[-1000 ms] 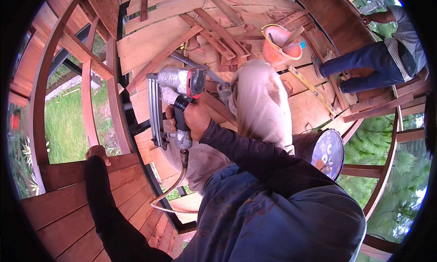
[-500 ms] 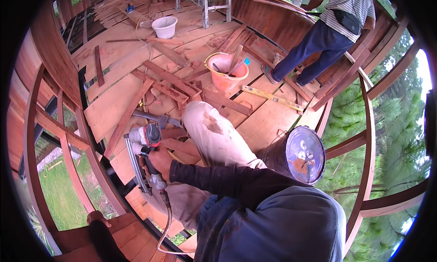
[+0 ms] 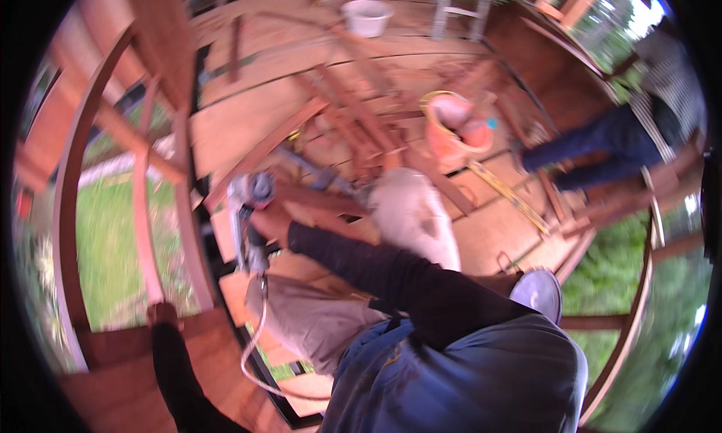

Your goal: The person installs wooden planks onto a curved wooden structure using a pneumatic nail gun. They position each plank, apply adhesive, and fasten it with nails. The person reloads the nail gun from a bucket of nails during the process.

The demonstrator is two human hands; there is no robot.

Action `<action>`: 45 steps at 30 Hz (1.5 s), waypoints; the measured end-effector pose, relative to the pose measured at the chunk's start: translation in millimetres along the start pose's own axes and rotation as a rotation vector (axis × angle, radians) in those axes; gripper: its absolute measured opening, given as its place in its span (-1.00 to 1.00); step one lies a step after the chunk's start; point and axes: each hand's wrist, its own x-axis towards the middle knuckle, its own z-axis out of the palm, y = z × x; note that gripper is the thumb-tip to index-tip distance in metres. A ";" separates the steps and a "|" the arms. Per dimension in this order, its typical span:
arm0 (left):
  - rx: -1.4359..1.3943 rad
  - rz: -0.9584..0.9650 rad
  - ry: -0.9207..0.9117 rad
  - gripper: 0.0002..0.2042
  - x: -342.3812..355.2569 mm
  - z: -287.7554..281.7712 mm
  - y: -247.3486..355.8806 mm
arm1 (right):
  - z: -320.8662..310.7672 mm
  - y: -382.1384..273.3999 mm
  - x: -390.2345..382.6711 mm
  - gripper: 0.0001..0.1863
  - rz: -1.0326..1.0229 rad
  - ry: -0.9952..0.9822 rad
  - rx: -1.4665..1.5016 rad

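My right hand (image 3: 271, 224) grips a pneumatic nail gun (image 3: 252, 185) with a silver body and long magazine, held left of my bent right leg in light trousers (image 3: 410, 215). Its air hose (image 3: 254, 339) curves down from the handle and off toward my body. At the lower left, my left hand (image 3: 162, 314) is closed over the top edge of a reddish board wall (image 3: 105, 350), beside an upright post (image 3: 147, 237). The frame is blurred, so fine finger detail is unclear.
Loose offcuts (image 3: 353, 117), a level (image 3: 511, 196), an orange bucket (image 3: 451, 132) and a white bucket (image 3: 366, 19) lie ahead on plank flooring. A ladder (image 3: 459, 12) stands behind. A lidded bucket (image 3: 538, 294) sits right. A co-worker (image 3: 654, 102) stands far right. Open framing (image 3: 71, 230) edges the left.
My head has moved, shifting and blurring the view since half a second ago, when it showed more of the far deck. My hands still hold the nail gun and the board edge.
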 end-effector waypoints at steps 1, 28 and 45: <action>-0.025 -0.135 0.090 -0.57 14.7 40.5 -31.1 | 20.5 -1.1 28.8 -0.42 -0.045 -0.129 0.104; -0.515 -0.542 0.308 -0.54 -40.5 -118.2 29.1 | -172.3 188.7 315.4 -0.61 0.582 -0.370 0.758; -1.324 0.214 0.507 -0.60 149.1 -310.3 363.1 | -230.9 186.8 269.4 -0.46 0.618 -0.320 0.652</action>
